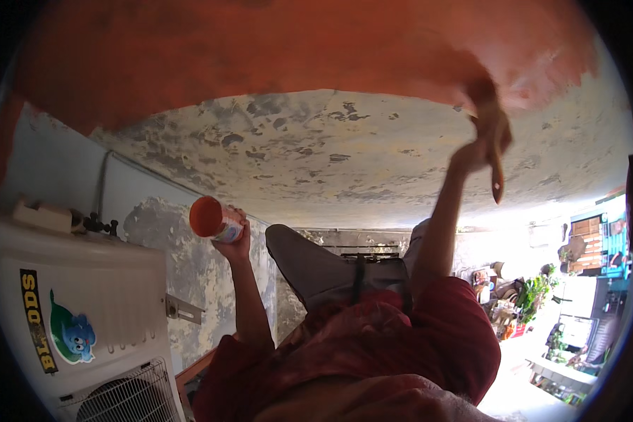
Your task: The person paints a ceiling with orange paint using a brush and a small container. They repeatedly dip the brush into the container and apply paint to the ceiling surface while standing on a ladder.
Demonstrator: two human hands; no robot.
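My left hand (pixel 235 245) is wrapped round a small paint pot (pixel 225 224) with a pale, printed outside. Its open mouth is tilted toward me, and the inside is coated orange-red. My right hand (pixel 480 146) grips a paintbrush (pixel 498 184), whose wooden handle points down below the fist. Motion smears the brush's upper end, which meets the wall near the lower edge of the wet orange-red paint (pixel 274 53). Below that paint the wall (pixel 316 151) is patchy cream and grey, with flaking spots.
A white outdoor air-conditioner unit (pixel 119 281) with stickers and a fan grille stands at my left, its metal bracket (pixel 184 308) sticking out. A thin pipe (pixel 155 172) runs along the wall corner. Potted plants (pixel 534 292) and household items stand in bright light at right.
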